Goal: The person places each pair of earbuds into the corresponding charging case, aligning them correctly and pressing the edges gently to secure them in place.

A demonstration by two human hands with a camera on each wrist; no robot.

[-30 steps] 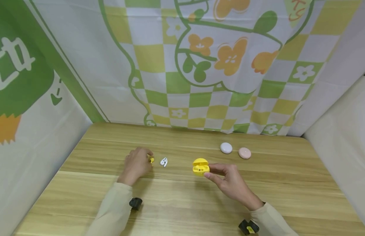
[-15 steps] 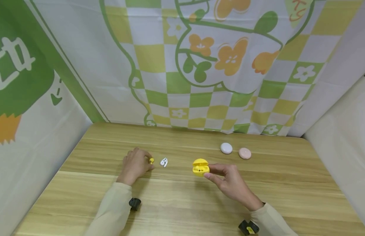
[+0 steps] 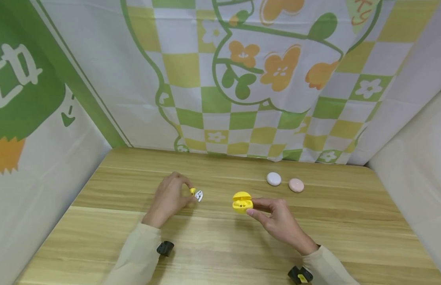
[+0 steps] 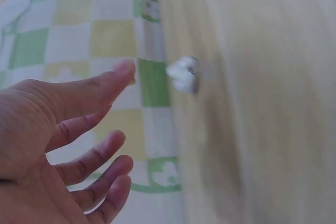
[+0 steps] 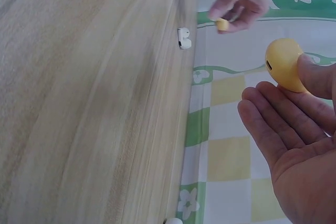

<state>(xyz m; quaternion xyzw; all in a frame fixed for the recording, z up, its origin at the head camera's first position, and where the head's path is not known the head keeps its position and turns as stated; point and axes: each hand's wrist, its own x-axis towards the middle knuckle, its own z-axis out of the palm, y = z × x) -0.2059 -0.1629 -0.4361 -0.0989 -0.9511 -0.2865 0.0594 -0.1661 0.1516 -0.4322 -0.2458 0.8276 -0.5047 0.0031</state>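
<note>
The left hand [image 3: 169, 196] pinched a yellow earbud [image 3: 193, 191] at its fingertips, just above the surface [image 3: 220, 245] and beside a white earbud [image 3: 198, 195]; its long axis could not be told. The right hand's [image 3: 279, 223] fingers pinched the open yellow case [image 3: 242, 202], lid tilted back, mouth facing the person.

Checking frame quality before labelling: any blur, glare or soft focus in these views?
Head view: sharp, even light, no glare; soft shadows under the left hand and right hand. Left wrist view: table smeared, white earbud blurred. Right wrist view: wood grain streaked, yellow case fairly crisp, yellow earbud small and soft.
</note>
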